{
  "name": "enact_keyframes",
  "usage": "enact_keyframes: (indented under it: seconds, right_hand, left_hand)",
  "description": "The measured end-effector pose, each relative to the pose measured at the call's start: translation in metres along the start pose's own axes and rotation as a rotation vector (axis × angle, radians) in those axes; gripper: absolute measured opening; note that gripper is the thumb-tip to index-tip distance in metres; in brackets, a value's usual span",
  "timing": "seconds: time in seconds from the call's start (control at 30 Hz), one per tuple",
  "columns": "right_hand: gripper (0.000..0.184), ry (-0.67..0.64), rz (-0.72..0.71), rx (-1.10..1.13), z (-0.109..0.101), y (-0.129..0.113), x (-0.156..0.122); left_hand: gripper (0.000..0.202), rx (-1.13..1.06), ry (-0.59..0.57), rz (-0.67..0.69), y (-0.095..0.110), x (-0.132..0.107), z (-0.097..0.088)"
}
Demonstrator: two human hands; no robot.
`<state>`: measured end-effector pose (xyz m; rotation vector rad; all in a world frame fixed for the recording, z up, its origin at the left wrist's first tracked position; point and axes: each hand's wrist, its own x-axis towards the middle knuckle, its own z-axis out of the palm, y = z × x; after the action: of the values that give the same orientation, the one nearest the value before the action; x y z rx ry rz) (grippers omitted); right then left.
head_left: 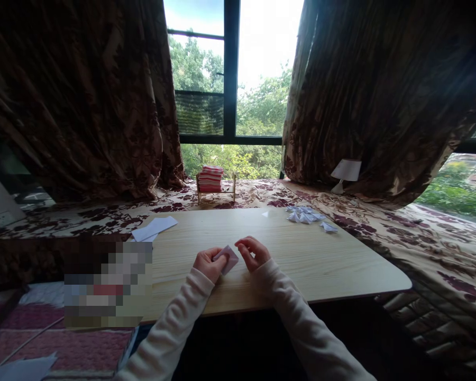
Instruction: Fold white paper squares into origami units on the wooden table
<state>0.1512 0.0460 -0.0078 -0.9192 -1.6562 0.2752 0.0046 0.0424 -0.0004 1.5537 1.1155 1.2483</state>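
Note:
My left hand (209,263) pinches a small folded piece of white paper (230,259) between thumb and fingers, above the near part of the table. The paper has a pointed, creased shape. Just to its right, my right hand (254,253) is bent at the fingers, with nothing visible in it and a small gap to the paper. At the table's far right lies a cluster of folded paper pieces (303,214), with one more folded piece (328,227) closer to me. Flat white paper strips (155,229) overlap at the far left.
The pale wooden table (341,270) has a rounded right corner. Behind it, a cloth-covered sill carries a small rack with striped folded cloth (210,179) and a white lamp (346,172). A blurred-out area (111,283) covers the table's left end. Patterned curtains (143,106) flank the window.

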Motion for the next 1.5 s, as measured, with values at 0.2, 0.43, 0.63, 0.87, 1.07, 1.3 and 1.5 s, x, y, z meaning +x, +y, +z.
enact_keyframes:
  seconds: [0.2,0.43,0.63,0.87,1.07,1.3,1.5]
  right_hand:
    - [0.01,-0.029,0.007,0.107,0.004,0.005,0.0]
    - [0.007,-0.032,0.069,0.148,0.007,0.012,0.0]
    - [0.015,-0.076,0.105,0.179,0.006,0.007,-0.002]
    - [0.018,-0.113,0.155,0.247,0.004,0.006,0.0]
    - [0.019,-0.059,0.182,0.258,0.009,0.014,0.001]
    - [0.021,-0.003,0.273,0.261,0.009,0.022,-0.001]
    - [0.019,0.026,0.307,0.231,0.009,0.027,0.0]
  left_hand:
    - [0.025,-0.029,-0.032,0.005,0.0,0.001,-0.001]
    - [0.025,-0.034,-0.053,0.019,0.002,-0.001,0.0]
    - [0.021,-0.046,-0.066,0.033,0.005,-0.002,0.0]
    - [0.019,-0.074,-0.122,0.024,0.012,-0.006,0.002]
    - [0.024,-0.099,-0.089,-0.009,0.01,-0.004,0.003]
    - [0.031,-0.135,0.069,0.036,0.002,0.004,-0.003]
    - [0.02,-0.125,0.112,0.103,0.002,0.003,-0.002]
